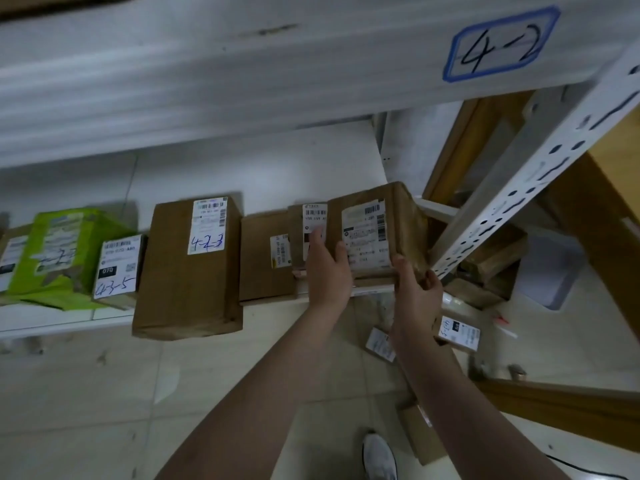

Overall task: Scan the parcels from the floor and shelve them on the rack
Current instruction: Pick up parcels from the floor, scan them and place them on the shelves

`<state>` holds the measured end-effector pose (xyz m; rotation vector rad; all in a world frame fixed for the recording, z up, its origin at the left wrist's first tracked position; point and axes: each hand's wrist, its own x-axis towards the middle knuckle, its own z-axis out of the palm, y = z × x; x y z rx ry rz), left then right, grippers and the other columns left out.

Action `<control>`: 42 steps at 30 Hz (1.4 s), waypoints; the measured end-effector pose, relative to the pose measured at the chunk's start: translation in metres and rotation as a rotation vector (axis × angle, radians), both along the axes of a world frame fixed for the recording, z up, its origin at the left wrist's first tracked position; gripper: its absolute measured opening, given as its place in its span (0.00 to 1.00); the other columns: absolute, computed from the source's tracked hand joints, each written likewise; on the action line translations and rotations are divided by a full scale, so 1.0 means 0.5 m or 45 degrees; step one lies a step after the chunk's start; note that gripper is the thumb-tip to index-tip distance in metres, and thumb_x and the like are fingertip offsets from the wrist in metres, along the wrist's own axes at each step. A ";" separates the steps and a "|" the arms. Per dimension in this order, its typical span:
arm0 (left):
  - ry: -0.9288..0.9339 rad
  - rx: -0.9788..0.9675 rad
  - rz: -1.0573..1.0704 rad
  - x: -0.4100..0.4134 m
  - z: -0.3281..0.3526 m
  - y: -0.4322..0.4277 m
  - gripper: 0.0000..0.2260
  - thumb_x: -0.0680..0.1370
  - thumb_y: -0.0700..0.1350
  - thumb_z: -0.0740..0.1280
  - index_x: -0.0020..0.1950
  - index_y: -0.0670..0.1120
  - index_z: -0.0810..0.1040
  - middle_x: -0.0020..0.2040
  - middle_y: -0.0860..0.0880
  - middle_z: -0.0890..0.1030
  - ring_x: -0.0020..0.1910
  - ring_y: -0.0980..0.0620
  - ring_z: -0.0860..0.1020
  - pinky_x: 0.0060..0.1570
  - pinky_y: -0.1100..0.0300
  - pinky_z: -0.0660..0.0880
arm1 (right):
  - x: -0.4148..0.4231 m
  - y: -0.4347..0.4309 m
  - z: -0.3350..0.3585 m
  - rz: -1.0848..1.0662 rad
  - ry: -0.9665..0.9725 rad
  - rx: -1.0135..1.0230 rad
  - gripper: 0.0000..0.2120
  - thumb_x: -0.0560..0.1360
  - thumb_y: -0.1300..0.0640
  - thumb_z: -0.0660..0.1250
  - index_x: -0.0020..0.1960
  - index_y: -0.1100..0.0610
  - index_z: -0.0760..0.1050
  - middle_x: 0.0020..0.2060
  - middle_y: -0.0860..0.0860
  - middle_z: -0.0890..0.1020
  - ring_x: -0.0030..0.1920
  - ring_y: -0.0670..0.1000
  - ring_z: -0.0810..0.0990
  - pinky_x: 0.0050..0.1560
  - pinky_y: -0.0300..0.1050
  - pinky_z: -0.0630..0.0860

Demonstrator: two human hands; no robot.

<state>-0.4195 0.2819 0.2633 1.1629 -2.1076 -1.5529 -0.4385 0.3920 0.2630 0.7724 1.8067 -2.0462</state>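
Labelled parcel (377,233), a brown carton with a white shipping label, sits at about three o'clock from the middle of our head view. It is at the right end of the row on the lower rack shelf (62,323) and a little tilted; we cannot tell whether its base rests on the shelf. Our right hand (417,292) has its grip on that carton, thumb on the front face near the lower right corner, fingers curled round the right side. Our left hand (325,268) keeps a wide grip and holds nothing: its straight fingers lie on the face of a narrow parcel (313,220) just at nine o'clock of the held one. Farther toward nine o'clock along the shelf stand a flat brown parcel (258,271), a tall brown box (187,282) marked 4-2-3 that overhangs the shelf front, a small box (117,268) marked 4-3-5 and a green parcel (62,251). At one o'clock the upper shelf beam (277,64) bears a blue-framed tag (498,43) reading 4-2. A white perforated upright (519,188) slants at three o'clock. On the tiled floor (104,393), at five o'clock, more parcels (459,332) lie partly behind our right forearm, with a white shoe (379,455) at six.
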 end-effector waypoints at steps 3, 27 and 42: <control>-0.034 -0.130 -0.151 -0.002 0.013 0.004 0.24 0.85 0.45 0.60 0.80 0.50 0.60 0.76 0.49 0.68 0.75 0.49 0.67 0.74 0.49 0.67 | -0.028 -0.002 -0.007 0.005 -0.055 -0.082 0.46 0.61 0.39 0.76 0.74 0.55 0.66 0.65 0.50 0.77 0.64 0.51 0.77 0.66 0.49 0.74; -0.971 -1.154 -0.864 -0.092 0.050 -0.012 0.29 0.81 0.53 0.67 0.78 0.44 0.63 0.56 0.45 0.82 0.53 0.45 0.81 0.40 0.54 0.72 | -0.116 -0.001 -0.036 0.303 -0.178 0.038 0.24 0.81 0.47 0.64 0.72 0.58 0.68 0.64 0.57 0.77 0.62 0.59 0.78 0.51 0.50 0.79; -1.278 -1.341 -1.038 -0.118 0.045 0.052 0.29 0.84 0.37 0.58 0.79 0.30 0.46 0.65 0.38 0.78 0.57 0.42 0.81 0.56 0.51 0.80 | -0.142 0.051 0.049 1.157 0.217 0.680 0.30 0.79 0.54 0.62 0.78 0.45 0.55 0.67 0.52 0.76 0.65 0.59 0.76 0.65 0.59 0.75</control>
